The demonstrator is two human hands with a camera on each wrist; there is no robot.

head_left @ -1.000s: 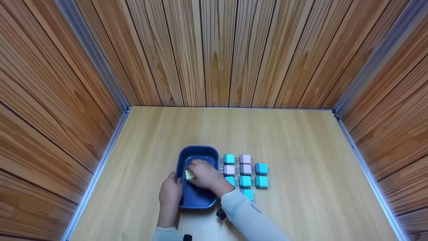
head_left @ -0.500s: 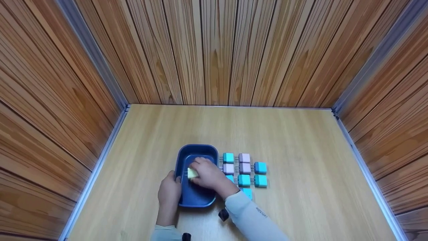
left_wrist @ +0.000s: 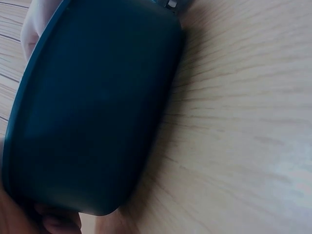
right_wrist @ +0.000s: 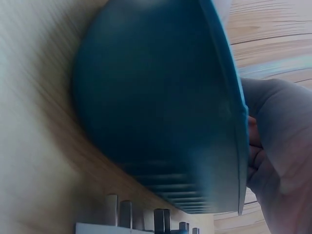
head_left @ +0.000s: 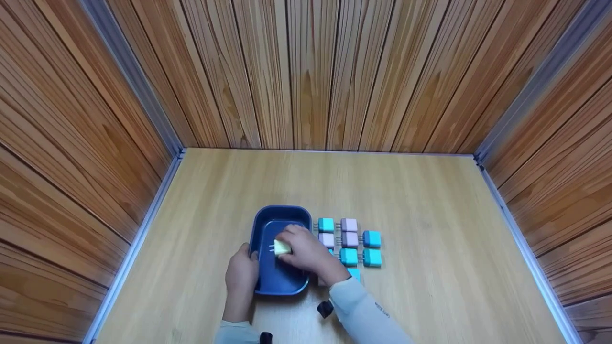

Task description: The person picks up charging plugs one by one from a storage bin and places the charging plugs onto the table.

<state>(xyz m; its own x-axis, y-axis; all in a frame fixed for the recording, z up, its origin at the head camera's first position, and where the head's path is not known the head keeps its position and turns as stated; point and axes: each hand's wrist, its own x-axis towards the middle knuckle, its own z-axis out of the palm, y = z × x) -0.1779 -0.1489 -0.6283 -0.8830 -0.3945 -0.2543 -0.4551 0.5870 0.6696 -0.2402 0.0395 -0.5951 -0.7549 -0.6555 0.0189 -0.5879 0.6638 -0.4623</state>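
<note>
My right hand (head_left: 303, 251) pinches a pale yellow charger plug (head_left: 282, 247) inside the blue tray (head_left: 282, 289), with its two metal prongs facing left. On the tray's left side, my left hand (head_left: 241, 272) grips the rim, thumb over the edge. The left wrist view shows the outer tray wall (left_wrist: 97, 107) and part of the left hand (left_wrist: 14, 217) at its corner. From the right wrist, the tray (right_wrist: 161, 97) blocks the plug, and the right hand (right_wrist: 287, 151) reaches over the rim.
Right of the tray lie several charger plugs in rough columns, among them a lilac plug (head_left: 349, 225), a turquoise plug (head_left: 372, 258) and a blue plug (head_left: 371, 239). Their prongs point left. My right forearm (head_left: 368, 310) covers part of the lower ones. Wood-grain walls (head_left: 311, 76) enclose the table (head_left: 430, 215).
My right hand has shifted right within the tray, carrying the yellow charger plug away from the left rim; more of its prongs shows. The left hand keeps its grip on the tray.
</note>
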